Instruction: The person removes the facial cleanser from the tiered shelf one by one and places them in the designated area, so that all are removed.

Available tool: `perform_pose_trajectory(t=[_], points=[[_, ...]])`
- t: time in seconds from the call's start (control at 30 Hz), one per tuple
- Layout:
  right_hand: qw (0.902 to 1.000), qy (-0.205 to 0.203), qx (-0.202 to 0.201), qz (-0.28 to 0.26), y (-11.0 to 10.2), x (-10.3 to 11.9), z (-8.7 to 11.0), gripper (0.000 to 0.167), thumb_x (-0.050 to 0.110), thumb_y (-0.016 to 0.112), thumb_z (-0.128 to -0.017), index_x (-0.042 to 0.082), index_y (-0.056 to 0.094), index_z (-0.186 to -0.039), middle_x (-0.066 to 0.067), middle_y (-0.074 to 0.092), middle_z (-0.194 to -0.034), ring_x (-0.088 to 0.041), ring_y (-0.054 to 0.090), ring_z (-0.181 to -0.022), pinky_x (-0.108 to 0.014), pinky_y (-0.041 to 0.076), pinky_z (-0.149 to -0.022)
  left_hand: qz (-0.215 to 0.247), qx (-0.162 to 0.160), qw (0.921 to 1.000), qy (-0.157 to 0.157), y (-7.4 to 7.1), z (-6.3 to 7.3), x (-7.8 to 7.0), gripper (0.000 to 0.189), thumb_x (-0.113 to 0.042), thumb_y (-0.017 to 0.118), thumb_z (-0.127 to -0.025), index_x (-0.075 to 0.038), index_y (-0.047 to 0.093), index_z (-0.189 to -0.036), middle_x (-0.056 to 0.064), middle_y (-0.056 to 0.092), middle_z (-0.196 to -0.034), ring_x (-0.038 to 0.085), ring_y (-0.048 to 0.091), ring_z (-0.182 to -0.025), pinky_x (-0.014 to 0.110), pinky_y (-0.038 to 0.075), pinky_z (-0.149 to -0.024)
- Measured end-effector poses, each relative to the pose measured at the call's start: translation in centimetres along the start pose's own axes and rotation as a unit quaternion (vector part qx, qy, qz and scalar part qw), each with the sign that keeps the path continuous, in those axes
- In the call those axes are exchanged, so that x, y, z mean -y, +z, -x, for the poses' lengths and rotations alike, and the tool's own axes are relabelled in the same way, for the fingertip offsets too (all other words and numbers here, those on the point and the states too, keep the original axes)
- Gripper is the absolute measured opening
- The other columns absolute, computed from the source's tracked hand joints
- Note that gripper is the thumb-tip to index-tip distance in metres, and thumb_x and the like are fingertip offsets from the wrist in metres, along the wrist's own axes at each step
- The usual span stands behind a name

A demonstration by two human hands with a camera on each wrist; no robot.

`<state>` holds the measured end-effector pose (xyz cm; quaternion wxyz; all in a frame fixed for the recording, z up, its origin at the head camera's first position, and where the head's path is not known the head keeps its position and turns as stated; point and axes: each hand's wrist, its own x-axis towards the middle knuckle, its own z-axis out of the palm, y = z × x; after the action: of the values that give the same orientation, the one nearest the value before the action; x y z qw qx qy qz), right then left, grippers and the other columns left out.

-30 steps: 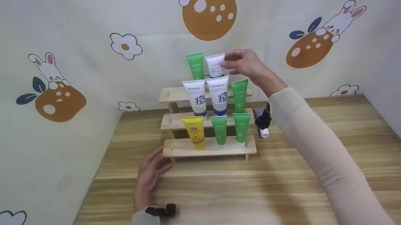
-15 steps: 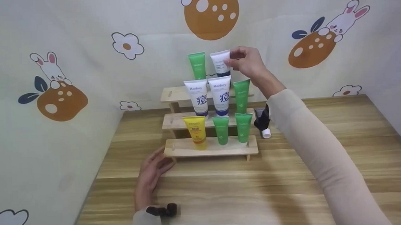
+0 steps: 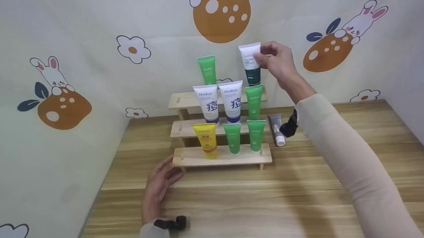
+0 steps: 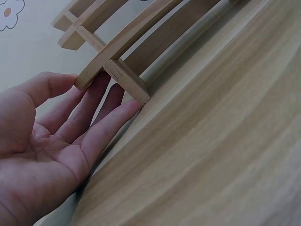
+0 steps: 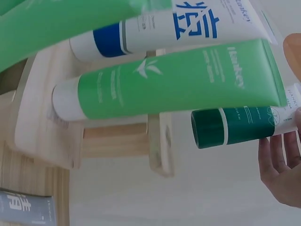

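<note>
Right hand pinching a white tube, thumb in front and fingers behind, over the right end of the top shelf. The tube stands nearly upright, its dark green cap downward; in the right wrist view the cap looks clear of the shelf. Left hand with fingers spread and lightly bent, grasping nothing fully, its thumb touching the corner of the rack and a fingertip its leg. The step appears to be shifting the tube sideways; it is best done with the cap level, well clear of the green tube in the middle row, the left hand steadying the rack. Compared with half a second ago, the tube is higher and farther right, its cap now showing above the middle row; the left hand is unchanged.
</note>
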<state>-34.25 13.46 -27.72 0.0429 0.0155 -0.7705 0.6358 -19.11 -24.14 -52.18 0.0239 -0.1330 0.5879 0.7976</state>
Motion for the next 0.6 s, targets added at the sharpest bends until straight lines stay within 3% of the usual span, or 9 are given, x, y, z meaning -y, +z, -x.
perform_pose_trajectory(t=[0.4, 0.6], points=[[0.999, 0.017, -0.035, -0.021, -2.6, -2.6, -0.5, 0.04, 0.03, 0.064, -0.097, 0.016, 0.055, -0.134, 0.0, 0.055, -0.128, -0.019, 0.054, -0.122, -0.035, 0.053, -0.11, 0.004, -0.002, 1.0, 0.001, -0.1, 0.0, 0.2, 0.046, -0.006, 0.057, -0.099, 0.002, 0.049, -0.144, 0.013, 0.06, -0.133, 0.024, 0.068, -0.106, 0.045, 0.06, -0.098], [0.9985, 0.021, -0.047, -0.018, -4.1, -3.7, -0.5, 0.043, 0.035, 0.062, -0.098, 0.016, 0.054, -0.135, 0.002, 0.055, -0.124, -0.018, 0.054, -0.119, -0.037, 0.053, -0.109, 0.009, 0.005, 0.9999, 0.007, 0.0, 0.1, 0.1, 0.044, -0.005, 0.055, -0.1, 0.003, 0.048, -0.144, 0.009, 0.066, -0.122, 0.024, 0.069, -0.103, 0.045, 0.061, -0.096]])
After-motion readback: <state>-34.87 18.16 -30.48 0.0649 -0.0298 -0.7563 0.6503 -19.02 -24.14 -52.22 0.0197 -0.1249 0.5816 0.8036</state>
